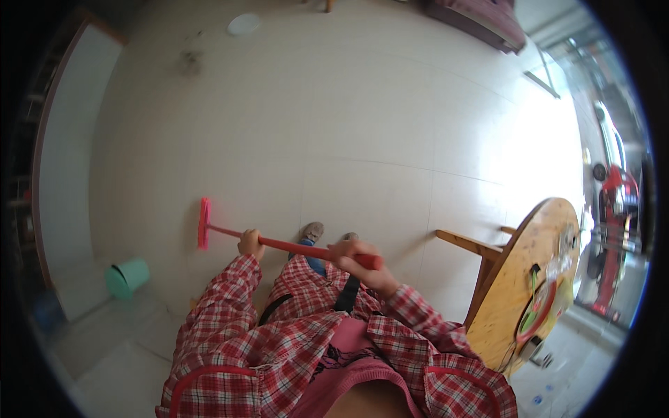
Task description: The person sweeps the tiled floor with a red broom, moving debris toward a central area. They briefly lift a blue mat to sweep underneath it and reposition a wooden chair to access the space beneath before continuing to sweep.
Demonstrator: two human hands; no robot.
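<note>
A broom with a red handle (291, 246) and a bright pink head (203, 223) lies across the front of my body, its head out to the left over the pale floor. My left hand (251, 244) is wrapped round the handle's lower part, closer to the head. Near the top end, my right hand (362, 265) grips the same handle, slightly blurred. I cannot tell whether the bristles touch the floor. Below the handle show my shoes (313, 231) and my red checked sleeves and clothing.
A wooden table (498, 313) with cluttered items stands at right. A mint-green bin (127, 278) sits left, beside a white counter (73, 153). Farther off are a dark smudge of dirt (189, 63), a white round thing (244, 25) and purple-covered furniture (481, 21). Glass doors line the right.
</note>
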